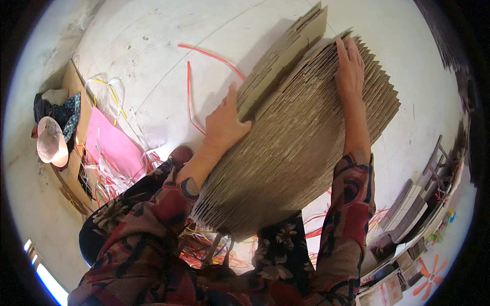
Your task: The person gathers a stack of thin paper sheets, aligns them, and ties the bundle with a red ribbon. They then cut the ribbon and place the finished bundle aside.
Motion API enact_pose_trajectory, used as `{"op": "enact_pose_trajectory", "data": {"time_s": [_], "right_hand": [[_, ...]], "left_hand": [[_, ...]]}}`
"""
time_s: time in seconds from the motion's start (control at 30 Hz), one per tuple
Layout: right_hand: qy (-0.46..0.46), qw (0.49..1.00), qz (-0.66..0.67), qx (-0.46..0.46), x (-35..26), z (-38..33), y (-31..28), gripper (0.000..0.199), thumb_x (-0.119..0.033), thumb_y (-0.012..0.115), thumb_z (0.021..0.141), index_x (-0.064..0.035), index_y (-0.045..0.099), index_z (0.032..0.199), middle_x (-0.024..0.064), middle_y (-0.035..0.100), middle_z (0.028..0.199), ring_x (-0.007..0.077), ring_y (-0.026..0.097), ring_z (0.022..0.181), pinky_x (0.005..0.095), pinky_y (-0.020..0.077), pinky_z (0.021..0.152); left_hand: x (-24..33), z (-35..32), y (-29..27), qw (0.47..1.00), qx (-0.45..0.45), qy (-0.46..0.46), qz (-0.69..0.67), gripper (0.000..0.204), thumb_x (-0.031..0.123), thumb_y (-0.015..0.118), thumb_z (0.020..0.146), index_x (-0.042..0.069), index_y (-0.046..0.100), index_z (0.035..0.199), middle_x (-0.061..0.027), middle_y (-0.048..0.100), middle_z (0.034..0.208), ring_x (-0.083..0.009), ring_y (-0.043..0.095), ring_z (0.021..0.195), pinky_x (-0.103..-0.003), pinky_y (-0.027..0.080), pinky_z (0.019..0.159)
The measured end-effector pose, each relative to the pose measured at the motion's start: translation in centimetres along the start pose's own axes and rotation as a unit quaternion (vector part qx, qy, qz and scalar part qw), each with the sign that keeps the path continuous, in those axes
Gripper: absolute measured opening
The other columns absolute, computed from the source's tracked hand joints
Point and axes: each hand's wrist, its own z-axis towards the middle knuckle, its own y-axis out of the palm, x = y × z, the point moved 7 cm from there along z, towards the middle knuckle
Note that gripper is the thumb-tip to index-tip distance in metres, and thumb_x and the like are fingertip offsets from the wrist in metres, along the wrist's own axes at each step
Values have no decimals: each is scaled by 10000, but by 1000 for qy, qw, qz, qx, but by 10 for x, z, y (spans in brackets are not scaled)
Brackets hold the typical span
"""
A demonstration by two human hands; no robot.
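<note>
A thick stack of grey-brown cardboard sheets (286, 148) leans at a slant in front of me, its many edges facing up in stepped rows. At its far left, a thinner bunch of the sheets (280, 56) stands slightly apart from the main stack, with a dark gap between. My left hand (224, 122) grips the left side, thumb over the edge and fingers stretched along the outer face. My right hand (350, 69) lies over the far right part, its fingers extended toward the far edge and holding the sheets. The stack's lower end rests near my knees.
Red straps (190, 97) lie on the pale floor (153, 46). To the left are a pink sheet (112, 143), tangled strapping and a light hat (52, 142) by cardboard. Grey blocks (406, 209), boxes (383, 291) and an orange fan (430, 277) line the right side.
</note>
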Motion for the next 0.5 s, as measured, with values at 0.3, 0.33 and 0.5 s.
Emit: {"op": "enact_pose_trajectory", "data": {"time_s": [0.3,0.33,0.5], "right_hand": [[-201,948,138,-205,-170,-85,-26,684,-539,500,810,-6,460,1238,163,393,1347,280,187,1362,588,44,1081],[-207,949,155,-178,-173,-83,-26,607,-500,534,805,11,530,1133,170,477,1241,289,248,1335,609,63,1068],[-205,952,168,-154,-175,-82,-19,418,-414,588,800,-5,581,888,132,554,1003,297,427,1180,580,133,1070]], "left_hand": [[-15,11,-8,998,-5,40,-42,824,126,620,674,80,215,1390,-236,599,924,-387,588,863,-446,468,761],[-17,15,-12,998,2,53,-25,746,109,598,700,51,260,1363,-229,604,899,-388,587,850,-455,464,744],[17,36,-127,949,264,169,27,477,67,472,764,107,459,1239,-194,611,774,-367,594,721,-462,474,610]]}}
